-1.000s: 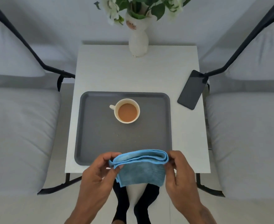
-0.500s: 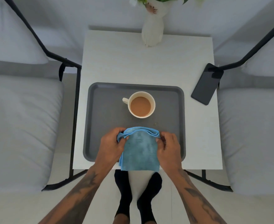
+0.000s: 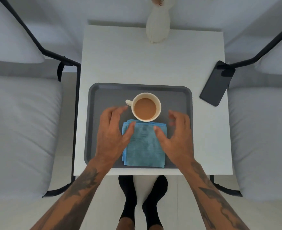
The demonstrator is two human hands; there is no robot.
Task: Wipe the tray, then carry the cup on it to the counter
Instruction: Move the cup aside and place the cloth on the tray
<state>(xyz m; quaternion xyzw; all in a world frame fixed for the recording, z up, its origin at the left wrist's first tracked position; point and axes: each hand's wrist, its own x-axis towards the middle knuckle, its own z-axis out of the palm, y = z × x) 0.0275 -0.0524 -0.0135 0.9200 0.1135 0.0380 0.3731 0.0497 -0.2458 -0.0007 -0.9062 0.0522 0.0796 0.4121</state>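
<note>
The vase (image 3: 157, 29) is cut off at the top edge; the right hand (image 3: 176, 136) has blurred fingertips (image 3: 171, 113).

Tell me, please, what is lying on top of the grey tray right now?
On the tray stand a cup of milky brown drink and, just in front of it, a folded blue cloth. Whatever tray surface lies beneath the cloth and the cup is covered.

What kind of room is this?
Probably a home sitting area: a small white side table stands between two grey cushioned armchairs, with a vase and a phone on it.
</note>
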